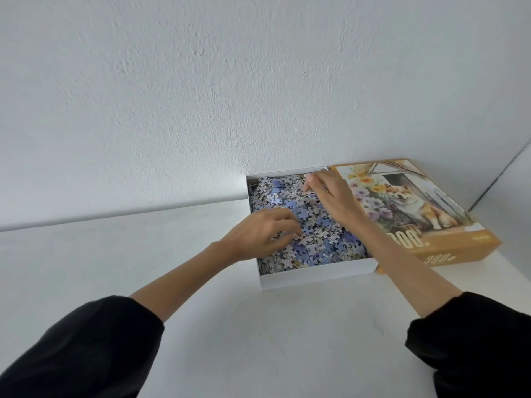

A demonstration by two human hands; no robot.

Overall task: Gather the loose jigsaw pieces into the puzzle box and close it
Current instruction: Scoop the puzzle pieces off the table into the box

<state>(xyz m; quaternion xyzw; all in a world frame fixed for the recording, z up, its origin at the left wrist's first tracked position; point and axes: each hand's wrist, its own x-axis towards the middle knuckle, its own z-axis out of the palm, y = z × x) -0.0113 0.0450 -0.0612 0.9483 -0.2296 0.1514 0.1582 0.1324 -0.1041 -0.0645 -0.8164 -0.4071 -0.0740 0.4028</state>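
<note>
Pieces (pixel 321 234), knobby, in rectangular white cardboard box (pixel 316 278)

You had a plain white table (pixel 258 340) before you; a rough-textured white wall (pixel 201 96) rose behind it, meeting a side wall (pixel 517 179) at right.

My left hand (pixel 258 234) and right hand (pixel 330 196) pinch blue-grey jigsaw pieces (pixel 324 237) inside the white cardboard box (pixel 316 278), orange picture lid (pixel 431 202) beside it.

From head height we look forward and down across the tabletop (pixel 258 326), close in, facing the wall (pixel 201 96) at its far right corner.
</note>
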